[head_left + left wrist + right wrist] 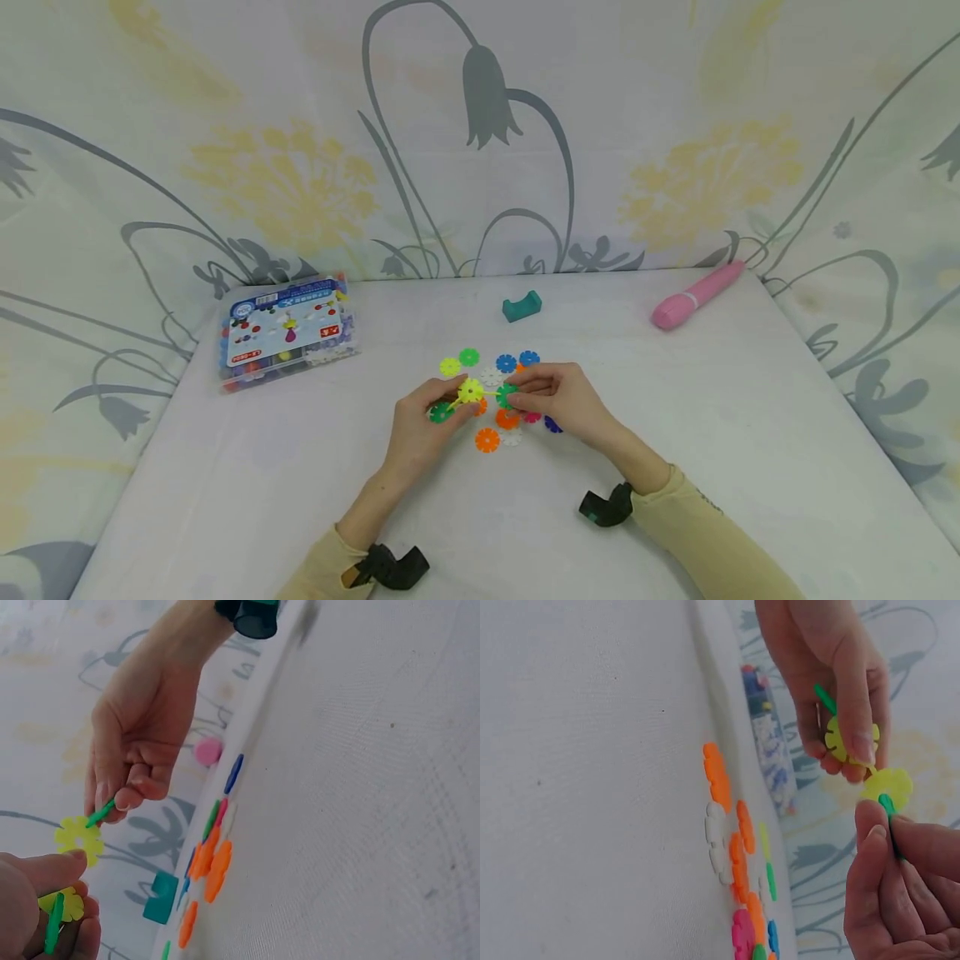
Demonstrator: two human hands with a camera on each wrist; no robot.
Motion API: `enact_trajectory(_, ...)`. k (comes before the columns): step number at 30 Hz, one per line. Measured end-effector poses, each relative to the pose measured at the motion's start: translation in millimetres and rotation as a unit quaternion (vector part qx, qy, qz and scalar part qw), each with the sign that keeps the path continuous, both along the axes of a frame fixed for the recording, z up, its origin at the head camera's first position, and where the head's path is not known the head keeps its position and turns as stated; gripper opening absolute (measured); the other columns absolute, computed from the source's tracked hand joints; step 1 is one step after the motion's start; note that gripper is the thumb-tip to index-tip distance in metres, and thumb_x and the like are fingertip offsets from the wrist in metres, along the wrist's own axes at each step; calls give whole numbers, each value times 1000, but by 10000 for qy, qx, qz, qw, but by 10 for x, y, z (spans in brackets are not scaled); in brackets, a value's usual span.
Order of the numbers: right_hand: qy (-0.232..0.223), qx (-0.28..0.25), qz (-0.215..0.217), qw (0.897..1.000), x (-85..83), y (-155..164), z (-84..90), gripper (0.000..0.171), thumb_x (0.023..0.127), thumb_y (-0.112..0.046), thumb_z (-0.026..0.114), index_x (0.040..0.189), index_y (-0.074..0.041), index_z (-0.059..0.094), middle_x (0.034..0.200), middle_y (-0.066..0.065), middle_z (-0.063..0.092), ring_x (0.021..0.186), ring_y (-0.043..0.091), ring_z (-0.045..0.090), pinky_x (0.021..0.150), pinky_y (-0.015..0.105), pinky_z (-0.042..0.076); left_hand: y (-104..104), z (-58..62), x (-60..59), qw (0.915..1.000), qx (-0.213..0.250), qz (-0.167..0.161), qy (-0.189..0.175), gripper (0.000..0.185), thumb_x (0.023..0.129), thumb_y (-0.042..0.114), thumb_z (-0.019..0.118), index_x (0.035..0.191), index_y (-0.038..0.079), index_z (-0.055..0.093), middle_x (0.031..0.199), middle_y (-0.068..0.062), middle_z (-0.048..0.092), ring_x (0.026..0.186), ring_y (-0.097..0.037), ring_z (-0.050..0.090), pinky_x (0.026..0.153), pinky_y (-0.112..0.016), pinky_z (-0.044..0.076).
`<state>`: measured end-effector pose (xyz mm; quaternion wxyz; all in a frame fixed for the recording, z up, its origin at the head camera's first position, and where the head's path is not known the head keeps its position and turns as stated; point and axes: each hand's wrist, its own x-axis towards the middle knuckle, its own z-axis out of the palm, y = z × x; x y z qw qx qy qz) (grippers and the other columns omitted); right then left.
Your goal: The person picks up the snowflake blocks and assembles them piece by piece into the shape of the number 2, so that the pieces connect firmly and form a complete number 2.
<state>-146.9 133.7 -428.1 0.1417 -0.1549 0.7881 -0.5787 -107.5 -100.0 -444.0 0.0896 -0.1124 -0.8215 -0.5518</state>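
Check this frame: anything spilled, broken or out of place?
Nothing stands out. The left hand and right hand hold joined snowflake discs above loose discs lying flat on the table. The parts box sits shut.

Both my forearms come in from the near table edge (135, 467), angled inward, hands meeting over the middle of the table. Left hand (423, 425): fingers curled, thumb and fingertips pinching the flower-disc cluster (471, 392) from its left side, wrist low toward the table. Right hand (558, 398): palm down, fingers bent, thumb and forefinger pinching the cluster's right end. Hands nearly touching, knuckles raised just above the table. Black strap on each wrist, beige sleeves down to the wrists.
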Motion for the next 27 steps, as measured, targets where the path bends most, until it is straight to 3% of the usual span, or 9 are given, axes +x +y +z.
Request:
enact_trajectory(8, -127, -170, -113, 9997, 16, 10, 25, 24, 87, -9, 77, 108, 3, 73, 98, 13, 76, 83, 20, 74, 74, 34, 61, 28, -23, 1, 9994, -199, -76, 285, 42, 84, 13, 80, 123, 0, 70, 96, -4, 72, 91, -18, 67, 85, -28, 55)
enact_trajectory(17, -166, -405, 38, 9990, 39, -15, 57, 22, 90, -7, 73, 109, 6, 72, 94, 17, 76, 79, 36, 74, 73, 39, 61, 61, -1, 41, 9965, -404, -78, 732, 43, 82, 13, 82, 120, -3, 70, 90, -6, 69, 86, -17, 67, 78, -29, 57)
enact_trajectory(22, -51, -275, -24, 9996, 41, -13, 69, 23, 93, -12, 71, 112, 2, 72, 97, 14, 76, 83, 34, 74, 77, 42, 60, 53, 27, 33, 9969, -479, 11, 628, 41, 83, 14, 82, 120, -1, 71, 94, -7, 71, 89, -18, 68, 82, -31, 58)
enact_trajectory(27, 101, -168, 116, 9997, 20, -1, 90, 29, 102, -19, 59, 123, 0, 67, 96, 13, 75, 86, 30, 74, 81, 44, 60, 3, 50, 3, 9986, -295, 247, 364, 39, 84, 16, 81, 121, 5, 71, 101, -5, 73, 94, -19, 68, 86, -32, 57)
